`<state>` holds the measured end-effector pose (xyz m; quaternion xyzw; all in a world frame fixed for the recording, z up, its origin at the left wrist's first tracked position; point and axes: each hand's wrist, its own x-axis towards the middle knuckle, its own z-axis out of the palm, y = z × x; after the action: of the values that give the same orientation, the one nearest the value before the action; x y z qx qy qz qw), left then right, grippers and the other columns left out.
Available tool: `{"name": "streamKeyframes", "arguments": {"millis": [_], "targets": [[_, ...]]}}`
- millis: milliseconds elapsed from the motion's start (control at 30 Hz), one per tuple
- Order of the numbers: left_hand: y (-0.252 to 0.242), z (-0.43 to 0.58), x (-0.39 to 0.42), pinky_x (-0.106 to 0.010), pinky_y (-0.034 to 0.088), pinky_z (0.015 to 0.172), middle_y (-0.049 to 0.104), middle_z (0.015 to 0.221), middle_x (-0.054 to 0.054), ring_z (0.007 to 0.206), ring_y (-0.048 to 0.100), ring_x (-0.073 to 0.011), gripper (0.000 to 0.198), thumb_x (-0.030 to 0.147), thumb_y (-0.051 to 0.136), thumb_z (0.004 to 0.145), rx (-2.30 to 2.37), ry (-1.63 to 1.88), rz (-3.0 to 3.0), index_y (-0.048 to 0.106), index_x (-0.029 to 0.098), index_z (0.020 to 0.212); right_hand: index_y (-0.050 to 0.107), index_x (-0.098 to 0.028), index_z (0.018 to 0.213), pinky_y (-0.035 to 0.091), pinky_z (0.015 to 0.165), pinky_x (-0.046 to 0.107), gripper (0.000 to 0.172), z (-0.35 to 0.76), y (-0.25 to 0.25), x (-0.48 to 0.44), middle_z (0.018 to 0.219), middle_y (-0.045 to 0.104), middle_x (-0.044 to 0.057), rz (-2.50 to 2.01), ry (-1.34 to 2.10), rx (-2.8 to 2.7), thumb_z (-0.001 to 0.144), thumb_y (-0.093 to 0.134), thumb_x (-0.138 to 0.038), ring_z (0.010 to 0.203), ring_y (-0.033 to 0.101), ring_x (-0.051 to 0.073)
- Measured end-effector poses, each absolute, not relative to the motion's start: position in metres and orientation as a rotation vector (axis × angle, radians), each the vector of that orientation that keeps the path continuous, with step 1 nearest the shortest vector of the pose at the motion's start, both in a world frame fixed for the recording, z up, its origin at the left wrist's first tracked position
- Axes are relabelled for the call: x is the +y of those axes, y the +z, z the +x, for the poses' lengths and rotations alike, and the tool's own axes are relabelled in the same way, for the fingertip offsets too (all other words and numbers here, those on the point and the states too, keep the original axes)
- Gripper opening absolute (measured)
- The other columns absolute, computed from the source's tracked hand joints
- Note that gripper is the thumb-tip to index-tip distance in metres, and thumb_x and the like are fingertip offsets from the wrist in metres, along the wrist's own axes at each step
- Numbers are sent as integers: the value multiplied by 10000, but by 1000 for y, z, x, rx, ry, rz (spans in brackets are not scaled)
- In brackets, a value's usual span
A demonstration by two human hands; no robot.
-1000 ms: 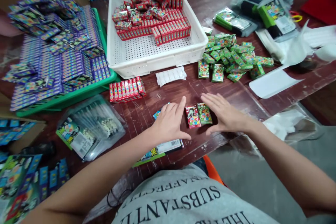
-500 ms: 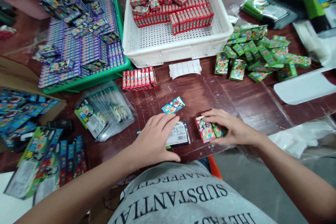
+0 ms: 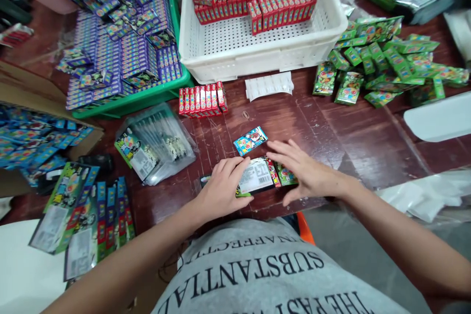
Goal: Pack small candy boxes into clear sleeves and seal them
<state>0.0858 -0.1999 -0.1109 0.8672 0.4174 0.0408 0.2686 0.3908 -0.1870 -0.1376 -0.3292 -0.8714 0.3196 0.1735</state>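
The boxes (image 3: 285, 176) have been slid against the bag (image 3: 256, 176) pinched by left fingers (image 3: 235, 169); right fingers (image 3: 285, 153) are spread flat.

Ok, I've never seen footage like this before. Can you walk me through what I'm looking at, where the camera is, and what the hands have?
There is no machine here: a person works with two bare hands, and the single camera sits on their head, looking forward and down, so the arms enter from the bottom. The left hand grips a flat labelled bag at the near edge of the table. The right hand, open with fingers spread, rests over a small red box and a green box beside the bag. A blue box lies just beyond. Farther back: a white basket of red boxes, a green tray heaped with purple boxes, and a loose pile of green boxes.
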Motion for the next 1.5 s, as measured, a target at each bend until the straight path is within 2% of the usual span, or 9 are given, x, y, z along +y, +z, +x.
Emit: {"name": "streamKeyframes", "arguments": {"millis": [233,500,733,800,867,967,1133,1367,1500], "targets": [[-111,90,-198,-514,401,1115,473,1439,-152,1274,454,-340,946,375,788,766,1112,92,2363,298,194,1554,365,-324,1538,74,1255,659,854,409,-135,-180,1501,549,79,-915,948,-2495,817,795,-481,1422,474,298],[-107,89,-196,-490,368,1159,465,1454,-133,1308,435,-316,931,370,790,772,1062,121,2325,305,199,1548,435,-339,1499,185,1265,576,775,400,-135,-168,1519,547,50,-797,1231,-2374,825,794,-473,1433,481,251],[-104,106,-199,-508,398,1141,470,1420,-113,1287,442,-320,930,372,821,742,1319,272,2192,343,234,1527,483,-333,1474,232,1252,585,797,390,-122,-157,1528,524,82,-836,1149,-2236,774,841,-470,1442,459,300],[-100,114,-201,-525,391,1147,471,1400,-106,1285,451,-321,953,368,835,731,1475,374,2119,330,261,1532,437,-347,1504,302,1233,575,865,386,-121,-164,1585,437,94,-972,1140,-2061,756,864,-436,1455,433,323],[-96,121,-202,-533,387,1157,446,1399,-111,1309,450,-326,1033,391,870,698,1580,483,2001,294,271,1548,417,-364,1497,464,1139,527,847,379,-121,-175,1531,473,99,-1088,1236,-1783,775,858,-399,1339,558,305],[-96,124,-200,-535,399,1159,401,1410,-124,1350,444,-340,1143,449,910,658,1553,622,1828,246,284,1573,465,-370,1411,607,935,423,591,361,-125,-190,1293,621,65,-1091,1435,-1435,893,748,-360,1053,700,219],[-110,110,-195,-448,546,1003,475,1354,-96,1172,613,-250,714,337,645,956,1264,799,1490,273,357,1565,391,-382,1456,594,850,353,602,334,-131,-190,1175,644,35,-1050,1465,-1238,938,689,-312,997,673,179],[-114,89,-189,-330,591,834,545,1215,-50,927,683,-164,691,215,709,898,1014,748,1240,358,334,1481,597,-303,1209,546,829,329,259,331,-129,-178,1101,634,22,-1140,1423,-1513,958,649,-337,953,618,172],[-115,84,-185,-275,561,827,562,1144,-15,908,658,-126,619,179,726,880,1008,825,1203,394,313,1385,527,-321,1317,566,849,349,428,316,-131,-185,1146,622,33,-1197,1326,-1382,923,694,-328,995,641,187]]}}
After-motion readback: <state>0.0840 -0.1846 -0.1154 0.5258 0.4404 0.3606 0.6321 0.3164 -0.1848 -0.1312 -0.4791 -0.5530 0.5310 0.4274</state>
